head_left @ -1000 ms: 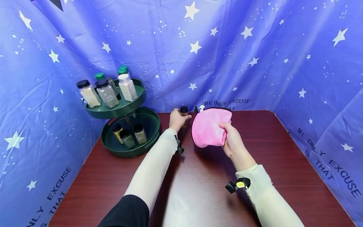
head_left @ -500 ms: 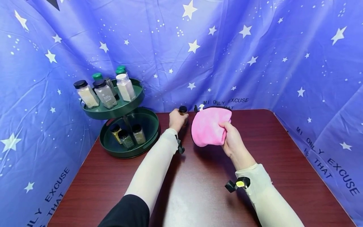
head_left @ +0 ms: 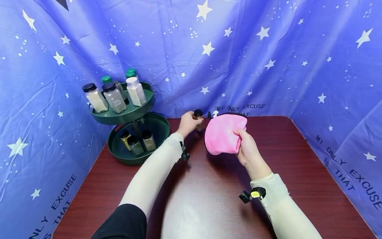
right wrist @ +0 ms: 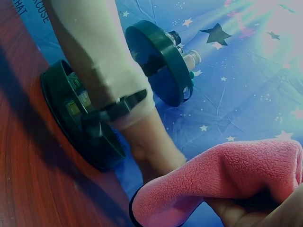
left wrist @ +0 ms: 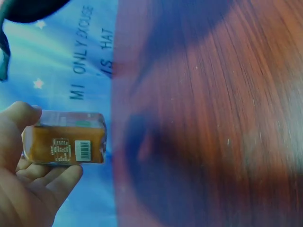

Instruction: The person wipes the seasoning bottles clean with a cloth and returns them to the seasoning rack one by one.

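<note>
My left hand [head_left: 188, 123] grips a small spice jar [head_left: 198, 120] with a black lid near the table's back edge. In the left wrist view the jar [left wrist: 71, 142] shows orange-brown contents and a printed barcode, with the thumb on one side and fingers on the other. To its right, my right hand [head_left: 248, 147] pinches a folded pink cloth [head_left: 222, 134] with dark edging, held over the table. Up close in the right wrist view, the fluffy cloth [right wrist: 236, 170] overlaps part of the left hand, and the jar is hidden there.
A dark green two-tier rack [head_left: 119, 118] stands at the table's back left. Several spice jars [head_left: 114, 99] are on its upper tier, and 3 jars [head_left: 135, 146] on the lower. A blue star-printed curtain [head_left: 185, 49] hangs around the reddish-brown table [head_left: 203, 186].
The left thumb has closed in on the jar, and the hand has shifted slightly up and right with it. The left forearm has swung outward. The right hand keeps holding the cloth almost in place.
</note>
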A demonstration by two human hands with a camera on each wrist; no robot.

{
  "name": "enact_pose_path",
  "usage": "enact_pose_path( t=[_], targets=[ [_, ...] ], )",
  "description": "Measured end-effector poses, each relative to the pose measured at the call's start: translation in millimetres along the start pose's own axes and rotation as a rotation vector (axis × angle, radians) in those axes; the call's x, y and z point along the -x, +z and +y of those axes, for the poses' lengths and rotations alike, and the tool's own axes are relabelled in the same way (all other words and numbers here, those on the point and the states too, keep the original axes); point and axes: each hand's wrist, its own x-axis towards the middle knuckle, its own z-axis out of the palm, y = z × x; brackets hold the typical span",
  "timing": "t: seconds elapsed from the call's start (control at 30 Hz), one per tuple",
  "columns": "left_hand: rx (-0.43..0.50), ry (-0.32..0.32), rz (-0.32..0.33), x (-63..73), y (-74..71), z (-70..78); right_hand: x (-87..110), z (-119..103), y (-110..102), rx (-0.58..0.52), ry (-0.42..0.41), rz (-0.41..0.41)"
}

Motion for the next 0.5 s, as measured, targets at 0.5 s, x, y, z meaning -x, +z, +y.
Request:
enact_pose_path(
  t=[0.5],
  targets=[
    [0.002,0.191,-0.222,44.0,-52.4,24.1,-0.7,0.2,-0.8,0.009,0.009,0.024]
  ],
)
